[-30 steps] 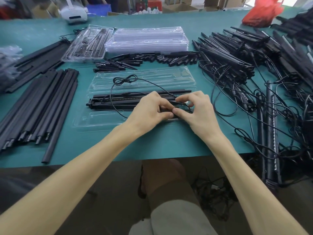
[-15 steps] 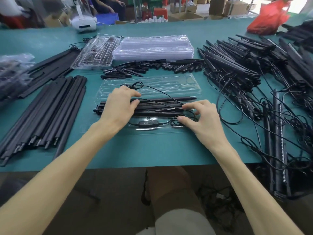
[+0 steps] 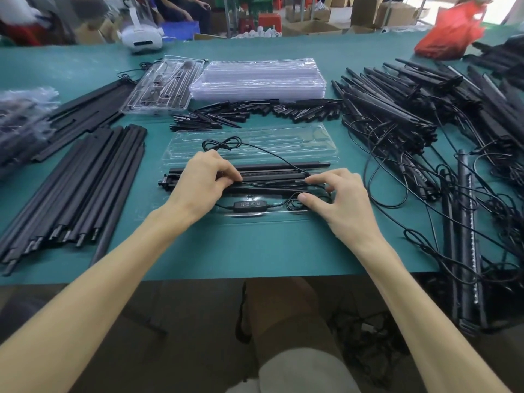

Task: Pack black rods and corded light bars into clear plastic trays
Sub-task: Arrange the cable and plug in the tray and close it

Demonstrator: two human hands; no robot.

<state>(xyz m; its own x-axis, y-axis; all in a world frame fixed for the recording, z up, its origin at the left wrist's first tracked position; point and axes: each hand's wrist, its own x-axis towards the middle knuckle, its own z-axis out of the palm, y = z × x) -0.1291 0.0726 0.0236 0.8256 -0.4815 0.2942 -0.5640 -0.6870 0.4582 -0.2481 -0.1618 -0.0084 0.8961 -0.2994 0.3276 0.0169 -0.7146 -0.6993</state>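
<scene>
Left grip [image 3: 204,182] curls its fingers over the corded light bar [image 3: 272,175] lying in the clear tray [image 3: 283,143] beneath both grips, while the right grip [image 3: 337,199], fingers loosely spread, presses its thumb on the coiled cord [image 3: 290,202] beside an inline controller [image 3: 246,205] whose markings are too small to read, on the teal surface [image 3: 255,245].

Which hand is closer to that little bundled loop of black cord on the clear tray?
Left. The left hand lies right beside the cord loop, almost touching it; the right hand is much farther away, off to the loop's right.
</scene>
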